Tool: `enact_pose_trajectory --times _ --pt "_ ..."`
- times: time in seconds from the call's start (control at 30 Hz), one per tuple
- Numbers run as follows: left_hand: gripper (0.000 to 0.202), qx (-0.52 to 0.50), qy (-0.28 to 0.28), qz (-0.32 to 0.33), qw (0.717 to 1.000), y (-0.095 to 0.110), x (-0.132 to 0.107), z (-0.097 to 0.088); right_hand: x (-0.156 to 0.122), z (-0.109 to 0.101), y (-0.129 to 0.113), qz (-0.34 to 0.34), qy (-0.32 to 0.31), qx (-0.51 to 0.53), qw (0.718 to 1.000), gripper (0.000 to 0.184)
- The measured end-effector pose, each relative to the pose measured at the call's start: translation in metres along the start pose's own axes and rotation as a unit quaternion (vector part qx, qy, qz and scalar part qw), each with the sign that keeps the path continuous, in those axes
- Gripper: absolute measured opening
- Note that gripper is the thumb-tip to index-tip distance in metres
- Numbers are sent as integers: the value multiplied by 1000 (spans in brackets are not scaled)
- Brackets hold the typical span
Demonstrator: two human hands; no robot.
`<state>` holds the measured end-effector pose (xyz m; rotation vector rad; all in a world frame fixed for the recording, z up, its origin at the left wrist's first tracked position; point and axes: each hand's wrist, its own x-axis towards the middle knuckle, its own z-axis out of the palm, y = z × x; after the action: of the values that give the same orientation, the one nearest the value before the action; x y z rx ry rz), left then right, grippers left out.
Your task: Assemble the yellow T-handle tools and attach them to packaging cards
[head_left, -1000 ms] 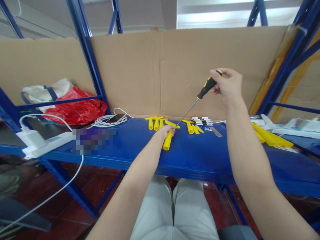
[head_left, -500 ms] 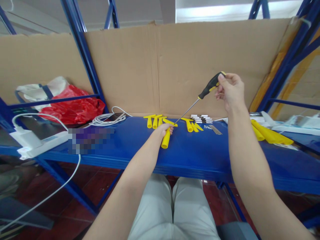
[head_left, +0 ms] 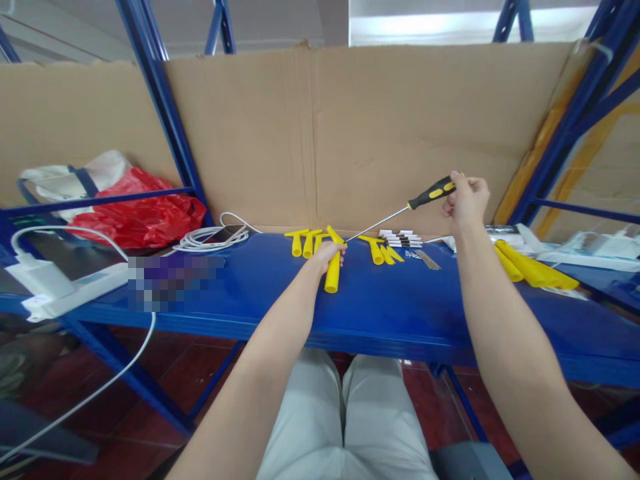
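Note:
Around a yellow T-shaped plastic scraper handle (head_left: 332, 277) my left hand (head_left: 329, 255) is closed, holding it over the blue shelf with its round open end toward me. My right hand (head_left: 469, 200) pinches the end of a black and yellow screwdriver (head_left: 433, 194). Its long metal shaft slants down left, and the tip meets the head of the held piece; the exact contact is too small to make out. Behind my left hand lie several similar yellow handles (head_left: 297, 245). To the right are another yellow handle (head_left: 376, 251), small yellow pieces (head_left: 387, 256), screws (head_left: 413, 254) and a flat metal blade (head_left: 429, 261).
Black-and-white small packs (head_left: 400, 238) lie by the cardboard wall (head_left: 240, 140). Larger yellow pieces (head_left: 535, 268) rest at the right. At the left are a white power strip (head_left: 95, 283), a coiled white cable (head_left: 210, 241) and a red plastic bag (head_left: 145, 207). Blue posts (head_left: 167, 113) frame the shelf.
My right hand has come down slightly, and the screwdriver now lies at a flatter angle. In my left hand the yellow scraper handle has turned, its head now slanting differently.

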<state>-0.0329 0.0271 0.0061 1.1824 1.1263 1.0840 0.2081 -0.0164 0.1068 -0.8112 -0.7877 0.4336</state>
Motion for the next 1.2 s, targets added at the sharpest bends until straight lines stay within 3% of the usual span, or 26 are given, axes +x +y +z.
enact_pose_trajectory --times 0.23,0.4,0.6,0.73,0.93,1.2 --pt "26 23 8 27 999 -3 2 -1 -2 -26 16 24 13 -27 999 33" --pt "22 21 -3 28 999 -5 7 -5 0 -41 29 66 35 -23 997 24" --pt "18 22 -6 34 999 -5 7 -6 7 -53 29 167 -19 15 986 26" --pt "19 7 -12 42 999 -5 6 -5 7 -54 32 144 -59 40 987 23" --pt "22 0 -11 38 999 -5 7 -5 8 -53 39 127 -12 31 991 28" --pt "19 -4 -6 50 999 -6 8 -5 11 -57 49 113 -4 36 993 33"
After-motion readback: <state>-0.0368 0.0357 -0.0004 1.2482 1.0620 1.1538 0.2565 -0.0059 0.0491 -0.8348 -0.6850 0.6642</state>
